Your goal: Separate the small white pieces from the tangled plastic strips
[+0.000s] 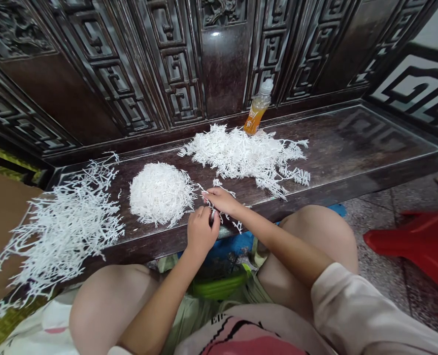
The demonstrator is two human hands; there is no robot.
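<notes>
My right hand [220, 198] is closed in a pinch on a thin white branched piece [224, 215], parts of which stick out under the wrist. Just below and to its left, my left hand [201, 228] is curled round a small dark object [212, 218]. Fingers hide most of that object, so its kind does not show. Left of both hands lies a rounded heap of short white bits [161, 194]. Behind and to the right spreads a looser pile of white branched pieces [241, 153].
Another pile of white branched strands [74, 222] covers the dark wooden bench [337, 143] at its left end, beside a cardboard sheet [4, 217]. An orange drink bottle [256, 109] stands against the carved backrest. A green basket [220, 286] sits between my knees; a red stool [418, 241] is at right.
</notes>
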